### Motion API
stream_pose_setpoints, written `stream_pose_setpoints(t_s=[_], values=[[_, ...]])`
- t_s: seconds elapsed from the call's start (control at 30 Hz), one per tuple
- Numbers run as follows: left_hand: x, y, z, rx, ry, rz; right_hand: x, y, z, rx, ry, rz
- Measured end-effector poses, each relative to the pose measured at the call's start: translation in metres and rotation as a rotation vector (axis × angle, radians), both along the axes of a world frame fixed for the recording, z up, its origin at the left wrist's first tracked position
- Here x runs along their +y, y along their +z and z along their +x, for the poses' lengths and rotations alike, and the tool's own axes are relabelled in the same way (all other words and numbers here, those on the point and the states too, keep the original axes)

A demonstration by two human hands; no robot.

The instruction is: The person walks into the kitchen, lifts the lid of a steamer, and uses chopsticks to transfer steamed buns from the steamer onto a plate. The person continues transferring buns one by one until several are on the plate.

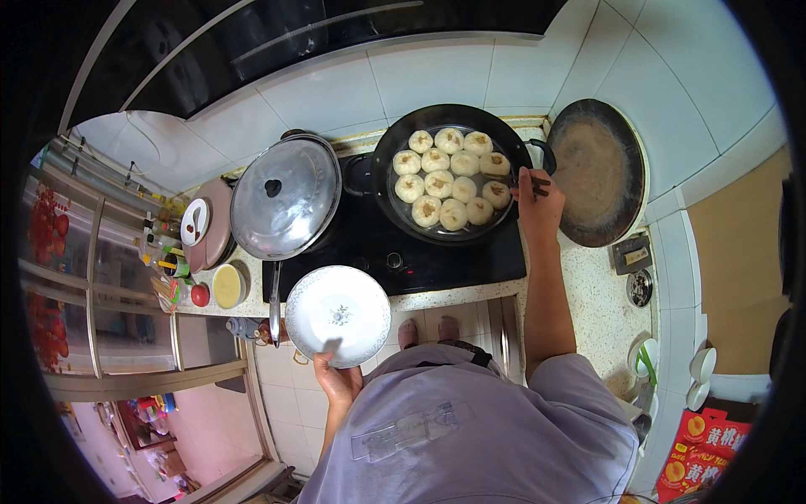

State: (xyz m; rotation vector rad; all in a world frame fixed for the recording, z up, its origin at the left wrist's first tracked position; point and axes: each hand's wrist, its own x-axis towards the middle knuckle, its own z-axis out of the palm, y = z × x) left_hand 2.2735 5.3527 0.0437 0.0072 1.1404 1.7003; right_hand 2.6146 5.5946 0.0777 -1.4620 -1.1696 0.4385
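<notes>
In my left hand (pixel 339 379) is a white round plate (pixel 340 309) with a small floral print at its centre, held by the rim in front of the cooktop. My right hand (pixel 543 205) grips brown chopsticks (pixel 540 183) at the right side of a black pan (pixel 382 154). Their tips reach in by a bun (pixel 495 164) near the pan's right edge. Several round white filled buns (pixel 465 163) sit inside, with brownish filling showing at the top of many. The pan stands on a black glass cooktop (pixel 352 249).
A lidded metal pan (pixel 286 192) stands left, its handle jutting over the counter edge. A large round lid (pixel 592 173) leans against the right wall. A bowl of yellowish contents (pixel 228 286), a tomato (pixel 200 294) and bottles (pixel 165 242) line the left counter. The range hood (pixel 296 38) hangs above.
</notes>
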Motion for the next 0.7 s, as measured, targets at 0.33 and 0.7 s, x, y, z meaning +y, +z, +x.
stream_pose_setpoints(t_s=[0.33, 0.7], values=[[0.003, 0.004, 0.003, -0.010, 0.000, -0.008, 0.008, -0.008, 0.003, 0.043, -0.036, -0.002], [0.007, 0.007, 0.005, 0.000, -0.027, -0.002, 0.017, -0.004, 0.000, 0.064, 0.040, 0.011]])
